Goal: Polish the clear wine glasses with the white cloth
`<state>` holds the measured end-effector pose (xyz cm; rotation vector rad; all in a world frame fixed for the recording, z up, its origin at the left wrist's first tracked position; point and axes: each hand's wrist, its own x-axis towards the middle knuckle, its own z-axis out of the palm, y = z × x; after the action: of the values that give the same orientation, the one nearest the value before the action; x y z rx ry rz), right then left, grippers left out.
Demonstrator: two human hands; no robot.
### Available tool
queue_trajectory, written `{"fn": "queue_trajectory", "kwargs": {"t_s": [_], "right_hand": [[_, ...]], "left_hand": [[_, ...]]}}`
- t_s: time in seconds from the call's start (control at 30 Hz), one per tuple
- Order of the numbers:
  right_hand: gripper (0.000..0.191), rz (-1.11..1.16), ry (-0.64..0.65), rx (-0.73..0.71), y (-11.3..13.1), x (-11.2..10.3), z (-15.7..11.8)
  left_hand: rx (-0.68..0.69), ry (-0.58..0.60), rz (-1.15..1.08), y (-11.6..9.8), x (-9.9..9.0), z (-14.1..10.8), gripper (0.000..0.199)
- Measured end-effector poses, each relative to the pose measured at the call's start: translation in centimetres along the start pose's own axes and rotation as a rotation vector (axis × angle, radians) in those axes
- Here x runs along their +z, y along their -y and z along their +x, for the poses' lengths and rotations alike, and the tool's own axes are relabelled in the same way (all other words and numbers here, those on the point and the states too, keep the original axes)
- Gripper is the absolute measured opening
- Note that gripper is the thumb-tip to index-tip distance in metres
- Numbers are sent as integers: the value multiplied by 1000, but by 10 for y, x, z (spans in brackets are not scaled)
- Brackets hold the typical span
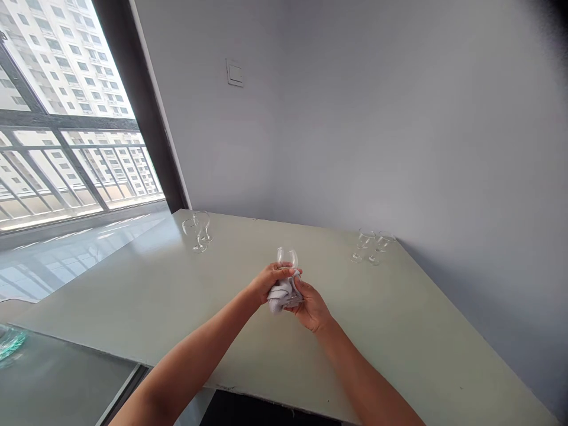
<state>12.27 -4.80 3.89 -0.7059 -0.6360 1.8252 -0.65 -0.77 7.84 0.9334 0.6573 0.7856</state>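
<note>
1. At the far left, beyond the near-left dish (11,342), two glasses stand close together on the table (146,284): the left glass (199,248) and, just behind it, the rear glass (207,238). Both are upright and out of my hands.
2. At the centre, above the table, my left hand (265,283) is closed around the held glass (293,258), fingers across its bowl, with the rim facing away from me.
3. The cloth (278,299) is bunched under and around the lower part of that glass, between my palms, hiding most of the stem.
4. My right hand (313,307) grasps the cloth from the right, close to the foot; I cannot tell how firmly it presses.
5. At the far right, two more glasses stand upright near the wall (421,148): the inner glass (356,258) and the outer glass (374,260).
6. I judge the cloth work on the held glass to be under way, since both hands are on it. Setting it down is left. Which standing pair, if either, is already done, I cannot tell.
</note>
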Motion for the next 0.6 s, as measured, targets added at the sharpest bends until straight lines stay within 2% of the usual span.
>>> {"fn": "queue_trajectory", "kwargs": {"t_s": [0.13,0.2,0.27,0.3,0.37,0.43,0.47,0.53,0.6], "right_hand": [[27,-81,-223,-90,6,-18,12],[27,-175,-345,-216,11,-25,13],[25,-393,-385,-399,15,-25,8],[25,-551,-339,-498,16,-22,4],[21,-897,-142,-677,16,-13,-5],[14,-1145,60,-786,14,-5,-12],[12,-1200,112,-809,13,-1,-13],[11,-1143,87,-782,10,2,-13],[11,-893,-17,-678,9,2,-10]], "left_hand": [[110,-233,133,1,-10,6,44],[139,-295,121,1,-15,9,45],[136,-309,46,1,-17,11,41],[137,-308,5,1,-17,12,37],[148,-300,-58,2,-16,12,30],[129,-252,-112,4,-14,11,25],[105,-220,-142,5,-12,10,24],[49,-164,-206,6,-8,8,21],[21,-140,-274,5,-2,6,17]]}}
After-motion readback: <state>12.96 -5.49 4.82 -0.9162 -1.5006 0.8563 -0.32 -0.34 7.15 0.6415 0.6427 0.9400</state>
